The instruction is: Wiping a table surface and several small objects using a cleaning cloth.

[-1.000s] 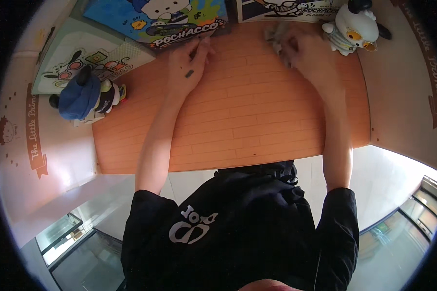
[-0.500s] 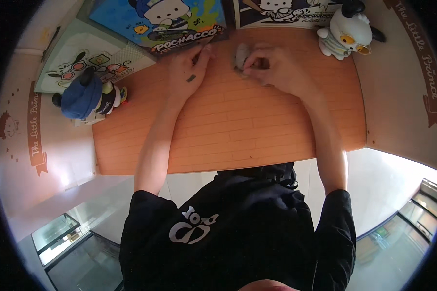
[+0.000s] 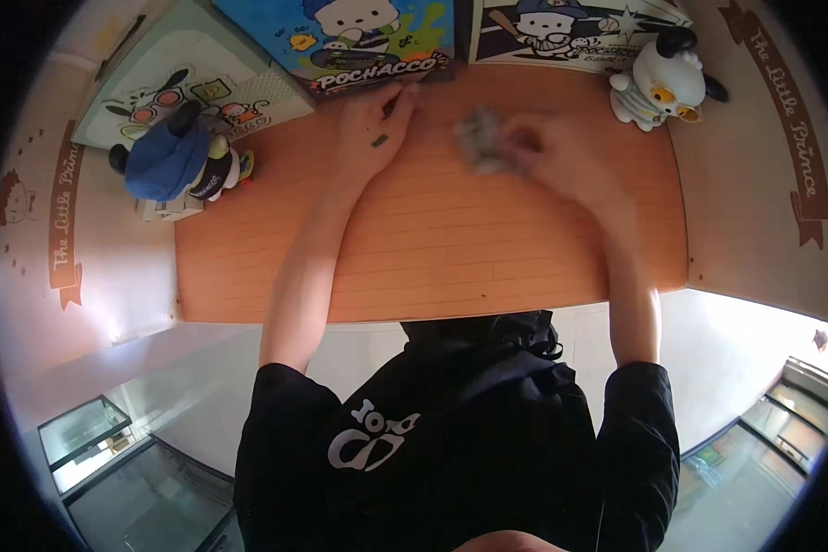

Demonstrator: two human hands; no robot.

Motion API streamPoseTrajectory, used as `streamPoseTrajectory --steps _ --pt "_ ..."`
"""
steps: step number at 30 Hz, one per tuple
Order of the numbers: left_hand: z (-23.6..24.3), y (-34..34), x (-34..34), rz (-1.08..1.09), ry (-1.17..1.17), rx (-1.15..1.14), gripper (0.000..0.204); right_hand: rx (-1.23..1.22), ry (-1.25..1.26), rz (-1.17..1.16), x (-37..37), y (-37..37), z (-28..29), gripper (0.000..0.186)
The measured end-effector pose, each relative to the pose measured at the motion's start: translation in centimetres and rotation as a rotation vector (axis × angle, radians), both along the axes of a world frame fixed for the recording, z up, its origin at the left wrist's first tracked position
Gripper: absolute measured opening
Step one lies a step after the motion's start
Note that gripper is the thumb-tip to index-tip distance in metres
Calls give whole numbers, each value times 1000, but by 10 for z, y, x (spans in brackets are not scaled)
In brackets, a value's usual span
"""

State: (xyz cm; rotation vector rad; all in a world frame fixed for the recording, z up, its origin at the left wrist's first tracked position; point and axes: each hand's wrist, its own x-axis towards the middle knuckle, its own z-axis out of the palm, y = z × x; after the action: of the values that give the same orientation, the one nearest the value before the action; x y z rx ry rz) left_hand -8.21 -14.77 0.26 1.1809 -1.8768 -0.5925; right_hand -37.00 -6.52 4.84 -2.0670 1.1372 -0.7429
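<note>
My right hand is closed on a small grey cloth, both smeared by motion, low over the orange wood-look tabletop. To its left, my left hand rests at the foot of a blue cartoon picture panel. Its thumb and fingers curl toward each other, their tips close together. Whether they pinch anything is hidden. A small dark mark shows on the back of that hand.
At the left stands a puppy figurine with a blue hat, before a pale green cartoon panel. Another white puppy figurine stands at the far right, beside a black-and-white cartoon panel. Printed side walls enclose the tabletop.
The grey cloth and my right hand have moved a little nearer to me. My left hand keeps its place by the blue panel. The whole view has shifted slightly.
</note>
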Motion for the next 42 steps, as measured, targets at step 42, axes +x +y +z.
streamPoseTrajectory --steps 42 --pt "13 13 -2 -88 12 125 29 125 699 -829 -84 96 53 15"
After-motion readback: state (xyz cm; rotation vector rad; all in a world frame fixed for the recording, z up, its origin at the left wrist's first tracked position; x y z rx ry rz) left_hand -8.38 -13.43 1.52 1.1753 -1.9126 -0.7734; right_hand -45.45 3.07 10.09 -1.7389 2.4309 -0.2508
